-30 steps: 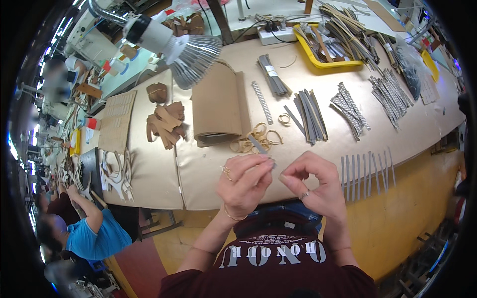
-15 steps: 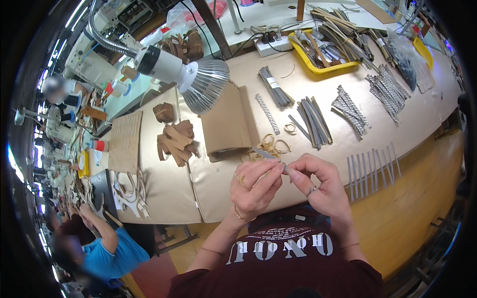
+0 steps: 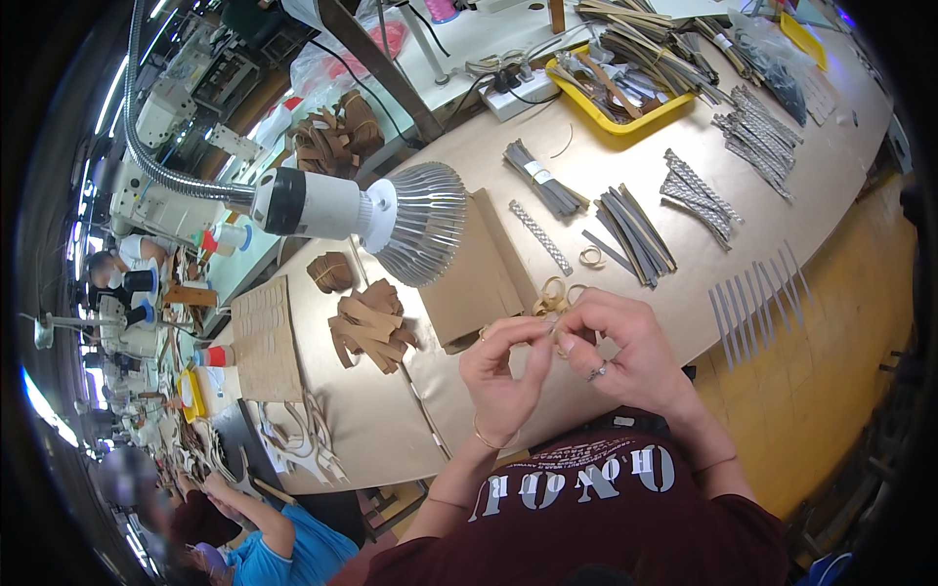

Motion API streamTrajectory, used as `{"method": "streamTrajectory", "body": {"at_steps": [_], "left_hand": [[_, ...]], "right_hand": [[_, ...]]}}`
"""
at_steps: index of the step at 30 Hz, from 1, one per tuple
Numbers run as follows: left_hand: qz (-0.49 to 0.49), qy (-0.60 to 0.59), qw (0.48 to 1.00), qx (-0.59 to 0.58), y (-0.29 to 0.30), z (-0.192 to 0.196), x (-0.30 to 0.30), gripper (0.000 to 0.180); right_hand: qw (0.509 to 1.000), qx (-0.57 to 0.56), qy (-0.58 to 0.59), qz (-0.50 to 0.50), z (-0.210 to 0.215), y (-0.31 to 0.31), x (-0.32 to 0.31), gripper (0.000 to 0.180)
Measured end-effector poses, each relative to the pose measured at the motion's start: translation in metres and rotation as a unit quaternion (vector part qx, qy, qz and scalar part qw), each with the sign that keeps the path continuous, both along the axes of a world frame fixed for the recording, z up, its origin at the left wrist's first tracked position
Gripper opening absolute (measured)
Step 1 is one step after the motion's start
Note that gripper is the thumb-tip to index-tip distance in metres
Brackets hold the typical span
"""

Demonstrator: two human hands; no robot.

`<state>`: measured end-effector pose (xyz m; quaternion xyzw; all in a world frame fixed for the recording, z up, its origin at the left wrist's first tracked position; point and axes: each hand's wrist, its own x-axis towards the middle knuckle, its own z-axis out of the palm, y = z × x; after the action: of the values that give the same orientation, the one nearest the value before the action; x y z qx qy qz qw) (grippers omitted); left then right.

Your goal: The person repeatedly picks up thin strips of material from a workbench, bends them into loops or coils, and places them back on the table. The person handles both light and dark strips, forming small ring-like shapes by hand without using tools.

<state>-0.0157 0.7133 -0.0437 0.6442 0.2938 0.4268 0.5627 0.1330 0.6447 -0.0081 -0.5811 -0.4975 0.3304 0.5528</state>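
In front of my chest, over the near edge of the table, my two hands meet at the fingertips. My left hand (image 3: 506, 379) pinches with thumb and forefinger, leaving a round gap behind the pinch. My right hand (image 3: 623, 354) is curled, its thumb and fingers closed at the same spot. Between them is a thin grey strip (image 3: 552, 319), mostly hidden by the fingers. Just beyond the hands lie curled tan strips (image 3: 553, 294), partly covered by my right hand. A folded brown sheet (image 3: 474, 283) lies beyond my left hand.
A lamp (image 3: 415, 223) on a bendable neck hangs over the table. Dark grey strips (image 3: 633, 234), a banded bundle (image 3: 544, 178) and braided silver strips (image 3: 696, 198) lie beyond. Brown strips (image 3: 373, 324) lie left; a yellow tray (image 3: 625, 127) stands at the back. A co-worker in blue (image 3: 318, 547) sits left.
The view has turned, so the table's things sit differently. The grey strip's long end, which stuck out past my left fingers, no longer shows. My left fingers have shifted into a rounder pinch.
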Motion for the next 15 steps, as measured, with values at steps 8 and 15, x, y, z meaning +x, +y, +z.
{"method": "streamTrajectory", "body": {"at_steps": [8, 15], "left_hand": [[0.069, -0.139, 0.975, -0.157, 0.044, -0.013, -0.035, 0.013], [0.289, -0.258, 0.910, -0.148, 0.074, -0.007, -0.087, 0.017]], "right_hand": [[0.995, -0.054, -0.059, -0.057, -0.028, -0.002, -0.002, 0.009], [0.951, -0.205, -0.187, -0.135, -0.090, -0.011, -0.005, 0.018]]}}
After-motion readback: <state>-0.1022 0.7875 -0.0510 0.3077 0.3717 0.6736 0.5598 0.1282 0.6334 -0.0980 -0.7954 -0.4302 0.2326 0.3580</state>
